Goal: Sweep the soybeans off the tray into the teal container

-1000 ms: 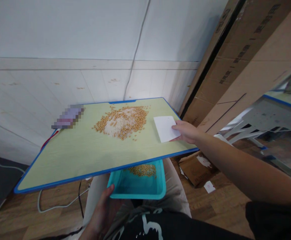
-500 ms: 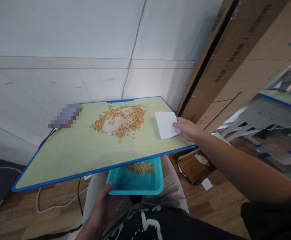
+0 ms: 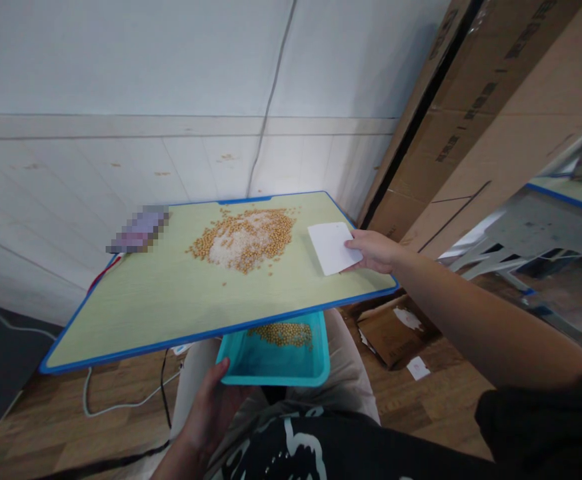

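- As we look down, our left hand (image 3: 211,405) grips the blue tray (image 3: 275,381) at its near left corner, thumb on the rim.
- Yellow beans (image 3: 285,335) sit inside the tray, by the near edge of the counter (image 3: 161,307).
- Our right hand (image 3: 375,252) pinches a white card (image 3: 333,248) in its fingers, over the counter's right side.
- Left of the card, a heap (image 3: 251,241) of beans and white grains lies on the counter.

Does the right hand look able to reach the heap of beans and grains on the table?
Probably yes: the right hand, holding a white card, is at the right side of the table, and no object shows between the card and the heap.
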`<control>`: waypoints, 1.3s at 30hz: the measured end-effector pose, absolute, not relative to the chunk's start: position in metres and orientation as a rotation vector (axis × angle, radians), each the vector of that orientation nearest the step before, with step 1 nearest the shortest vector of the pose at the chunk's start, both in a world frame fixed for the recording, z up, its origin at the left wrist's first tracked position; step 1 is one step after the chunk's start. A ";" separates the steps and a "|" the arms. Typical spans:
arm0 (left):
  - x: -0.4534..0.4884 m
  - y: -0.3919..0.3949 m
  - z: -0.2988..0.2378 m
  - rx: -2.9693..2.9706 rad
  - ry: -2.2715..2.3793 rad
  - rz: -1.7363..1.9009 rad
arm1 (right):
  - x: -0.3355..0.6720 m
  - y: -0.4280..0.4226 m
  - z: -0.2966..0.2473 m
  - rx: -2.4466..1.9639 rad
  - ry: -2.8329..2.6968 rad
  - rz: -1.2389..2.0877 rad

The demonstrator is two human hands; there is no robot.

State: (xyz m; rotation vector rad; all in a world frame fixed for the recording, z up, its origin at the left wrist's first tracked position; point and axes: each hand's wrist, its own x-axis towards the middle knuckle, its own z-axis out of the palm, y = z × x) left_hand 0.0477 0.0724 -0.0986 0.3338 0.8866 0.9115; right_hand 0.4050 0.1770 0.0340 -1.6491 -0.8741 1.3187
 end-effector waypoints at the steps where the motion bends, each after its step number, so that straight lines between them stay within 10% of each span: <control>1: 0.047 0.073 -0.099 0.338 0.891 0.909 | 0.405 0.177 0.033 -1.647 -0.878 1.335; 39: -0.016 0.055 -0.107 0.292 1.063 1.049 | 0.444 0.233 0.031 -1.847 -1.660 1.020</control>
